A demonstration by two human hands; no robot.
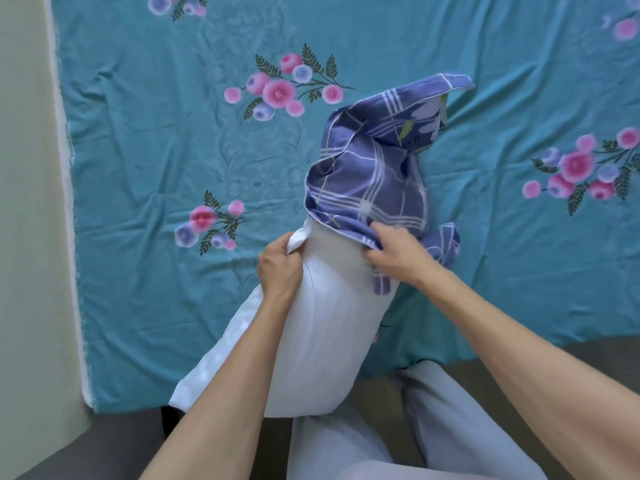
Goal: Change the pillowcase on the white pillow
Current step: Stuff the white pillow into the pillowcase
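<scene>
On the bed, one white pillow [311,341] lies lengthwise across a teal sheet [145,140], its near end hanging off the edge toward the person's legs [433,427], its far end tucked inside one purple checked pillowcase [370,188]. That's a single case, bunched and crumpled over the pillow's far end, with its loose far corner standing up off the sheet and a few printed letters showing on a fold. Most of the pillow is bare white.

Two hands are in play. Left hand [278,268] is closed, pinching a fold of the white pillow at its left side, right beside the case's hem. Right hand [394,249] is closed too, fingers curled into the hem of the case on the pillow's right side, gripping a fistful of purple cloth. Both forearms reach in from below, either side of the pillow.

Five pink-and-blue flower clusters show on the sheet. A pale wall [24,202] runs down the left, and grey floor [104,445] shows below the bed's edge.
</scene>
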